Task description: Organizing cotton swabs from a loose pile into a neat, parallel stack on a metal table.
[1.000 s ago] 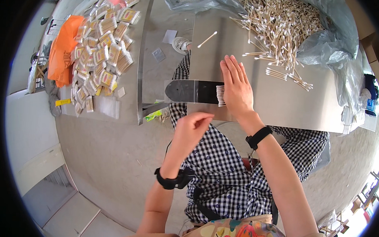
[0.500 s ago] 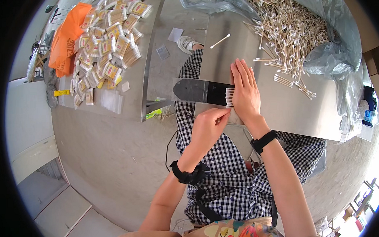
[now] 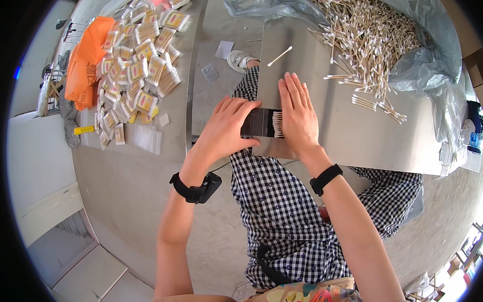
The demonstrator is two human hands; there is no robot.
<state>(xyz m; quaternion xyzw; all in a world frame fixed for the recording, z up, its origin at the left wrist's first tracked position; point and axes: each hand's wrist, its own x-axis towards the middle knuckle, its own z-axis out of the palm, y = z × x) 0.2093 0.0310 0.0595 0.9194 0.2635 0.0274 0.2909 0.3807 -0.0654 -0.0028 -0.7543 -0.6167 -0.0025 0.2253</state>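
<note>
Nearest, at the tabletop's [image 3: 359, 139] near edge, the left hand [image 3: 226, 130] curls loosely over the left end of one small clear bag [image 3: 261, 123], fingers bent and resting on it, while the right hand [image 3: 297, 113] lies flat and spread, palm down, pressing the bag's right end, where a bundle of cotton swabs [image 3: 277, 123] shows inside. Each wrist wears one black band. Farther in, one loose swab [image 3: 280, 56] lies alone; beyond it, toward the far right corner, a heap of swabs [image 3: 362, 38], too many to count, spills from a grey plastic sheet [image 3: 419, 77]. On a second surface to the left lie perhaps dozens of filled packets [image 3: 135, 67] beside one orange bag [image 3: 85, 60]. The floor is bare concrete.
</note>
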